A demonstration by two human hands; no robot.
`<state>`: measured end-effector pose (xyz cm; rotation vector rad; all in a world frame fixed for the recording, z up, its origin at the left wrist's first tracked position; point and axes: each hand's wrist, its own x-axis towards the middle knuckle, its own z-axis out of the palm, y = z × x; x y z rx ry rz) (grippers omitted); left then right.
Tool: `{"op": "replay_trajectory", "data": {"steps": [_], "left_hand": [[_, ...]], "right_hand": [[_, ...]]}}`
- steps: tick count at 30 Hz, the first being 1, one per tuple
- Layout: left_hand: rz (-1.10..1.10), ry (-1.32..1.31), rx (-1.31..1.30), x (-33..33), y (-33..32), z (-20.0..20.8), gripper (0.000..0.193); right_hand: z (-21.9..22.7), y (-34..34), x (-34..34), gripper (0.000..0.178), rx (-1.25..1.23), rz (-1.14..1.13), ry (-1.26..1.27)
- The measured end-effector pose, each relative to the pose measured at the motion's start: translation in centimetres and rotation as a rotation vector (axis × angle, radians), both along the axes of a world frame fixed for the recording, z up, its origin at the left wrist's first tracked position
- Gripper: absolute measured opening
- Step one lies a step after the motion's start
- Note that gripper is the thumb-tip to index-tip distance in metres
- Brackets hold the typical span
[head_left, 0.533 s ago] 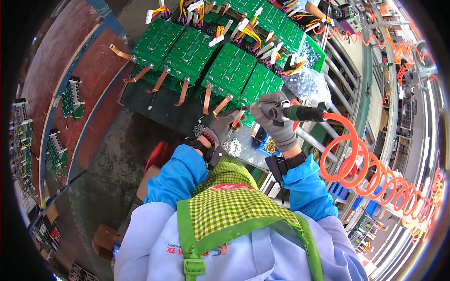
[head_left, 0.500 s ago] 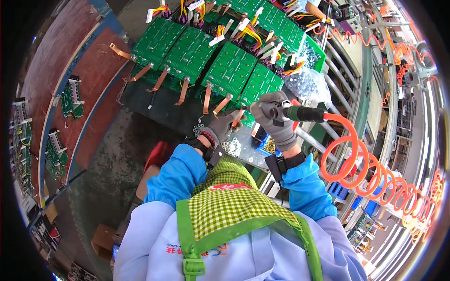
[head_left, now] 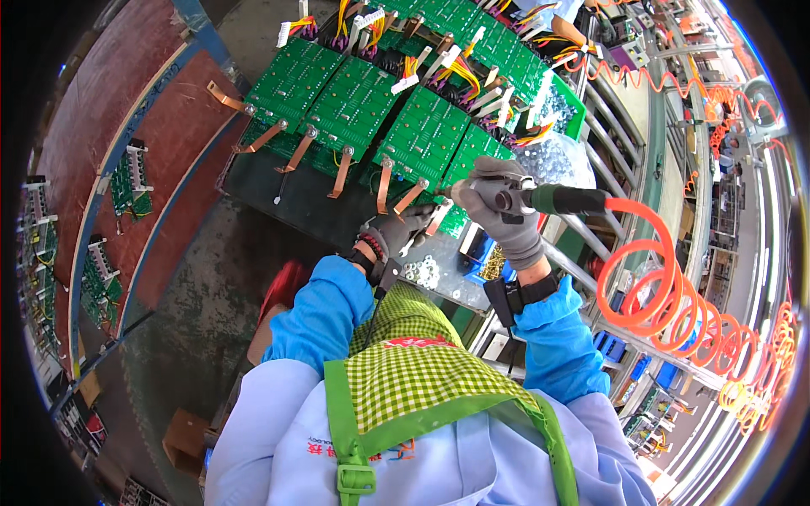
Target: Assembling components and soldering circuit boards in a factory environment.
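Note:
My right hand (head_left: 508, 221), in a grey glove, is closed round an air screwdriver (head_left: 506, 200). Its tip points left at the near end of the rightmost green circuit board (head_left: 475, 158). Just left of that tip is my gloved left hand (head_left: 395, 233), fingers bent together at a copper strip (head_left: 439, 217) that juts from the board. The exact grip is partly hidden by the fingers. A small silver piece shows under the left palm, too small to name. Several more boards stand in a row to the left, each with copper strips (head_left: 342, 173) bolted along the near edge.
An orange coiled hose (head_left: 641, 244) runs from the screwdriver to the right. Washers (head_left: 422, 271) lie near my left wrist, beside a blue bin (head_left: 485, 257) of brass-coloured parts. A clear bag (head_left: 557, 160) and green tray (head_left: 576, 105) sit far right; another person's arm (head_left: 569, 32) is beyond.
The view has shifted slightly, so the boards appear lower and further right. My right hand and the screwdriver have moved a little right; my left hand stays by the same copper strip.

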<state>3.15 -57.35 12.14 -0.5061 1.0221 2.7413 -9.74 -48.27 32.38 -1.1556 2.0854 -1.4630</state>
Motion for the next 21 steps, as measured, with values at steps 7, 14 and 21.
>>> {"op": "replay_trajectory", "data": {"steps": [7,14,21], "left_hand": [[0.143,-0.095,0.093,1.2,-2.9,0.8,0.033],[0.029,-0.065,0.035,0.8,-4.2,3.5,0.037],[0.210,0.024,-0.049,0.4,-2.5,3.5,0.037]], "right_hand": [[-2.0,-1.9,0.6,0.035,-0.098,-0.034,-0.075],[-3.1,-2.5,0.5,0.039,-0.098,-0.025,-0.098],[-2.6,-3.1,1.1,0.037,-0.058,-0.004,0.081]]}}
